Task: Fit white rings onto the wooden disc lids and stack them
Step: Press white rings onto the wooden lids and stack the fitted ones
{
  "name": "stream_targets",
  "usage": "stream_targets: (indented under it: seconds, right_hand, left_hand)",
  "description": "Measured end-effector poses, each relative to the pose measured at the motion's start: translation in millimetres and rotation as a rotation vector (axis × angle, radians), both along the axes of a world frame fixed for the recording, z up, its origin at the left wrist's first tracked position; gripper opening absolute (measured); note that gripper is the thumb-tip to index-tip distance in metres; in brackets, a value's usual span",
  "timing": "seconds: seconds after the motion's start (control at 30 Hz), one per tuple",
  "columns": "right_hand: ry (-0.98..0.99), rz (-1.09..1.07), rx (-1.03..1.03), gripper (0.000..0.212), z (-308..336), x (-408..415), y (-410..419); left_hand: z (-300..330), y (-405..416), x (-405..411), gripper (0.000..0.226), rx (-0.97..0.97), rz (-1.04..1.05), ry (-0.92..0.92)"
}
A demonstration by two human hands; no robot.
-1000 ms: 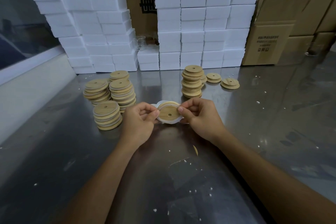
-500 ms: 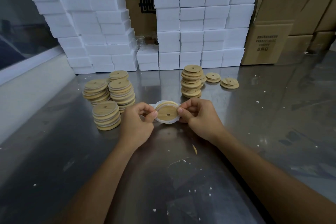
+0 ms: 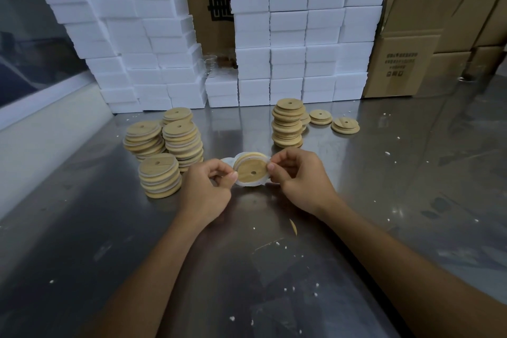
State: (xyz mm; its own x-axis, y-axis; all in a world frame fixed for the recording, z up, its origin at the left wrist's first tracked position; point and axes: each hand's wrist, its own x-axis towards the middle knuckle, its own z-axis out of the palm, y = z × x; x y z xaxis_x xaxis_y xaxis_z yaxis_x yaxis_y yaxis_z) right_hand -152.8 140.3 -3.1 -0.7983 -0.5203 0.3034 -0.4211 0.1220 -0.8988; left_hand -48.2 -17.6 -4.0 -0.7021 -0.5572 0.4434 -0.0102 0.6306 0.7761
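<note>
Nearest the camera, the steel worktop (image 3: 109, 228) is littered with white foam crumbs and one thin wooden sliver (image 3: 293, 226), likely debris from the stock being handled. Both forearms reach forward over it and meet in the middle.

There the left hand (image 3: 205, 189) and the right hand (image 3: 299, 181) hold one wooden disc lid (image 3: 251, 171) between them, tilted up so its face with the small centre hole looks back at the person. Each grip is a pinch: thumb and forefinger of either hand nip the white ring (image 3: 248, 183) at opposite edges of the lid, the other fingers curled in. Pulling from both sides like this seems meant to stretch the soft ring around the rim; it bulges out at the lower edge, so it does not look fully seated yet.

Just left of the hands stand four stacks of lids (image 3: 160, 175). Pale bands seem to show between their layers, so these are probably the finished ones, within easy reach of the left hand. Beyond the right hand rises a bare-looking supply stack (image 3: 288, 122), with a few loose lids (image 3: 345, 126) beside it.

At the back, white foam blocks (image 3: 301, 35) and cardboard cartons (image 3: 406, 63) wall off the worktop.
</note>
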Motion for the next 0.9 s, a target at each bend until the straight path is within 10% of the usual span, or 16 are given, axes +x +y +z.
stream_targets:
  seconds: [0.47,0.9]
  right_hand:
    - [0.475,0.059,0.073,0.006,4,12,3]
    - [0.287,0.089,0.058,0.007,2,6,1]
  left_hand:
    - [4,14,0,0.002,-0.405,-0.086,0.208]
    - [7,9,-1,0.023,-0.174,-0.059,0.179]
